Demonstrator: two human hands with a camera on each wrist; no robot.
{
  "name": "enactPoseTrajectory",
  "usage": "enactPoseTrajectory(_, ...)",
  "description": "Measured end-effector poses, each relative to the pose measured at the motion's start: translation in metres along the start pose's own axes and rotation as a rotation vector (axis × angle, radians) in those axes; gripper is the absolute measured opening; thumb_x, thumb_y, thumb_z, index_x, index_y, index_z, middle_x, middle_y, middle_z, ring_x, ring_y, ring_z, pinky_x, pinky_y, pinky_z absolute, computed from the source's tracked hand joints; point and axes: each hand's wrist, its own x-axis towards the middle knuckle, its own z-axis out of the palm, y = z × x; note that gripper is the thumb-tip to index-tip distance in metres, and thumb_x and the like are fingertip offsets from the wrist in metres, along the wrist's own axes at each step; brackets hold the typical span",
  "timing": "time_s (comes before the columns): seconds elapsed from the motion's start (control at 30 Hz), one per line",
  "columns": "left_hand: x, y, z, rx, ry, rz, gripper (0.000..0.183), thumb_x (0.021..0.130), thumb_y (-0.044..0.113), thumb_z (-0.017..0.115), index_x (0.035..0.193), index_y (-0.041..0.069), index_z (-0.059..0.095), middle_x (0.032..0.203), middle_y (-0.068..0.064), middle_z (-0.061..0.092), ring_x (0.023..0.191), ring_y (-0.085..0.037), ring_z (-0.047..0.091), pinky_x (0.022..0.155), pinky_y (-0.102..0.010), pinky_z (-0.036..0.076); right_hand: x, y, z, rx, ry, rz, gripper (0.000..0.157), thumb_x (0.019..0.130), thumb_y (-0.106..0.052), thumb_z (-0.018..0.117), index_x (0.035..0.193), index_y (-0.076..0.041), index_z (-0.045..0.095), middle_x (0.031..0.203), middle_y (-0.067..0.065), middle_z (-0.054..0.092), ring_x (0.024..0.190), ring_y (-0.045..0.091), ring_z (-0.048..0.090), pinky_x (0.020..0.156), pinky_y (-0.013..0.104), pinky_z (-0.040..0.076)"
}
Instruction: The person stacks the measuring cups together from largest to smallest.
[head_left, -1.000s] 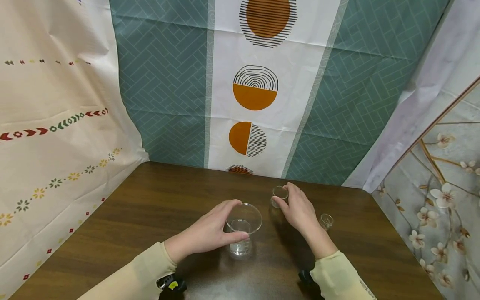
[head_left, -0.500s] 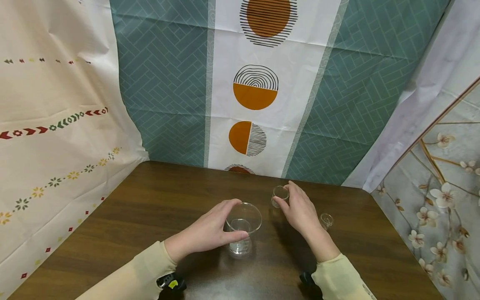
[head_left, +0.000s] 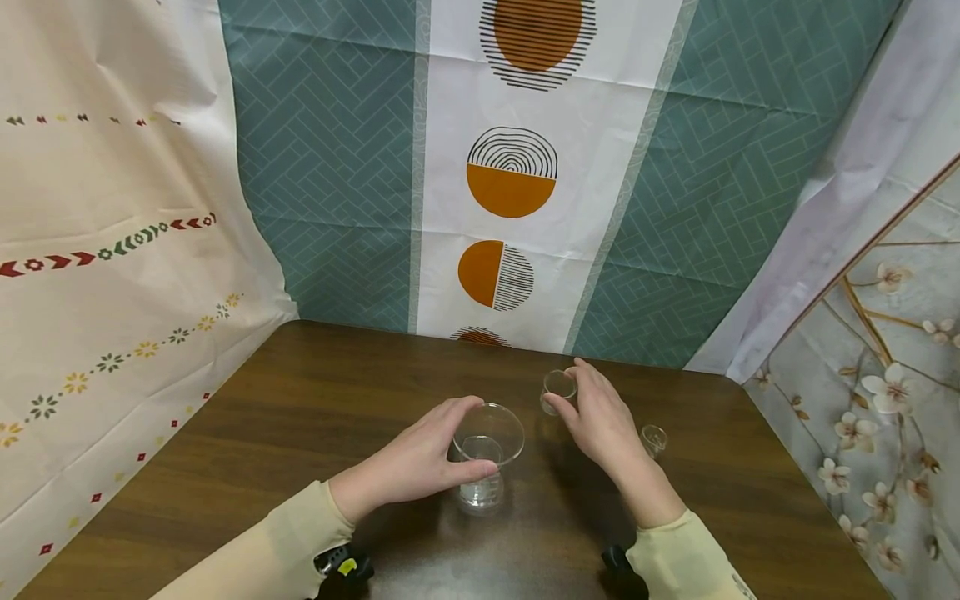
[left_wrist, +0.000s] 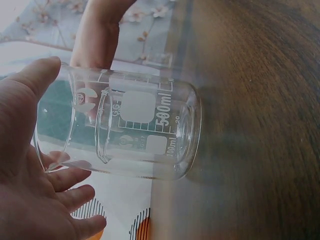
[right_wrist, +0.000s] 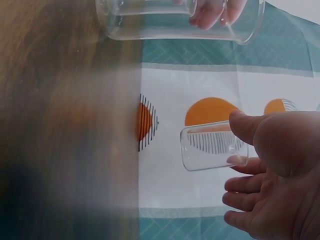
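Note:
Upright on the table, a 500 ml glass beaker (left_wrist: 137, 106) has a 100 ml beaker (left_wrist: 156, 145) inside it. My left hand (head_left: 420, 454) holds the large beaker near its rim, thumb on the near side and fingers on the far side. In my right hand (head_left: 603, 425), thumb and index finger pinch a small clear beaker (right_wrist: 212, 147) by its rim. That small beaker is upright and raised off the table, behind and right of the large one. Its markings cannot be read. The other right fingers are off the glass.
An even smaller glass vessel (head_left: 654, 442) stands on the brown wooden table (head_left: 300, 392), right of my right forearm. Patterned cloths hang behind the table (head_left: 330, 167) and along its left and right sides. Black straps show at both wrists.

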Motion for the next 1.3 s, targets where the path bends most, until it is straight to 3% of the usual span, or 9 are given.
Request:
enactPoseTrajectory(0.67,0.000,0.001,-0.001,-0.002,0.011,0.018,0.089,0.095,0.064,0.081,0.159,0.012,0.048,0.156,-0.008,0.055,0.141,-0.028,0.055,0.112,-0.053,0.050,-0.006,-0.025,-0.017,0.026,0.004,-0.038,0.051,0.107,-0.035,0.076,0.140,0.001,0.061,0.166,0.025,0.048,0.154,0.044,0.045,0.120,0.064,0.041)
enactPoseTrajectory(1.0,0.000,0.000,0.000,0.007,0.004,0.001,0.092,0.095,0.068,0.079,0.161,0.013,0.047,0.158,-0.008,0.054,0.143,-0.024,0.053,0.114,-0.053,0.049,-0.011,-0.029,-0.020,0.030,0.006,-0.056,0.053,0.107,-0.035,0.076,0.143,0.001,0.060,0.165,0.024,0.050,0.153,0.043,0.046,0.119,0.063,0.042)
enactPoseTrajectory(1.3,0.000,0.000,0.000,-0.002,0.005,0.004,0.092,0.095,0.067,0.080,0.161,0.012,0.047,0.158,-0.008,0.054,0.143,-0.028,0.054,0.113,-0.054,0.049,-0.013,-0.033,-0.024,0.045,-0.002,-0.059,0.055,0.106,-0.036,0.078,0.144,0.000,0.059,0.165,0.021,0.051,0.153,0.041,0.046,0.117,0.063,0.044)
